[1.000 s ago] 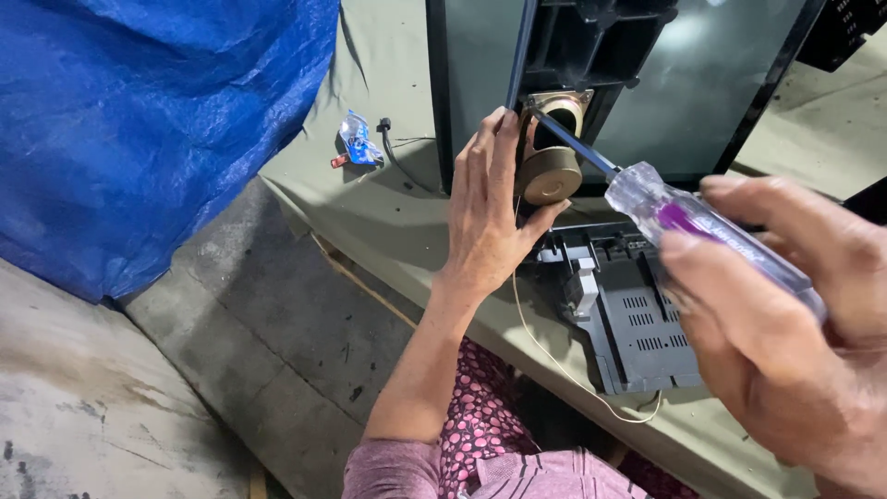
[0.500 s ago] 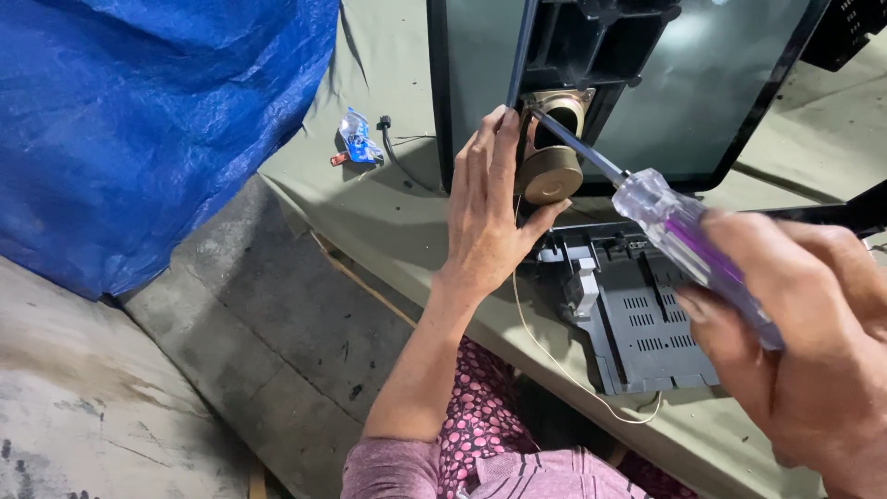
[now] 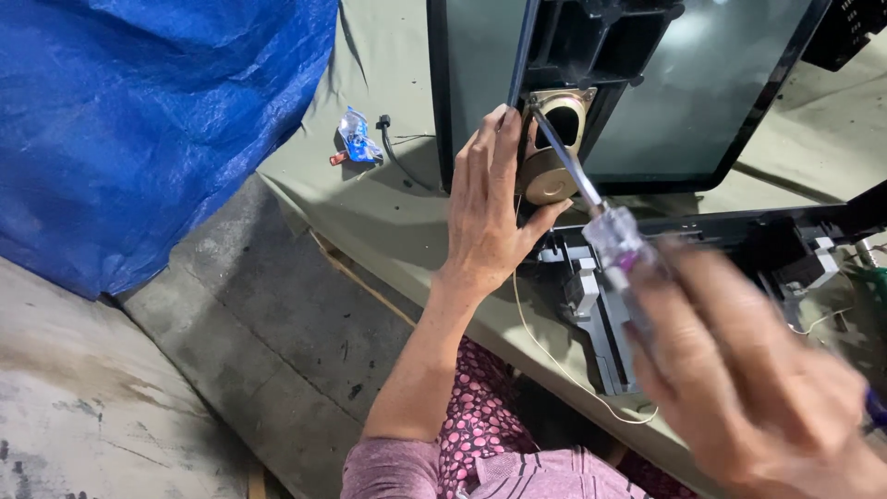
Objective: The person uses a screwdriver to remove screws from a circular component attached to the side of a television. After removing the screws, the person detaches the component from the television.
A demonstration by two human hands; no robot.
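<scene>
Speaker: [image 3: 552,152] round, brass-coloured, set in the black frame [image 3: 601,37] at 12 o'clock.
Left hand [image 3: 490,208]: fingers open, flat against the speaker.
Right hand [image 3: 739,379]: fingers closed around a clear-handled screwdriver [image 3: 591,208], tip at the speaker.
Surface: [image 3: 388,212] grey-green.
Room: blue tarp [image 3: 139,120] at 10 o'clock; concrete floor [image 3: 231,342].
Package: small blue wrapper [image 3: 354,136] at 11 o'clock.

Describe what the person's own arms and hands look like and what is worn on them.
Both hands are bare: no gloves, rings or watch visible. The left hand shows clearly, its forearm bare up to a short mauve-pink sleeve near the bottom edge. The right hand is close to the camera and motion-blurred; its arm is out of frame.
</scene>
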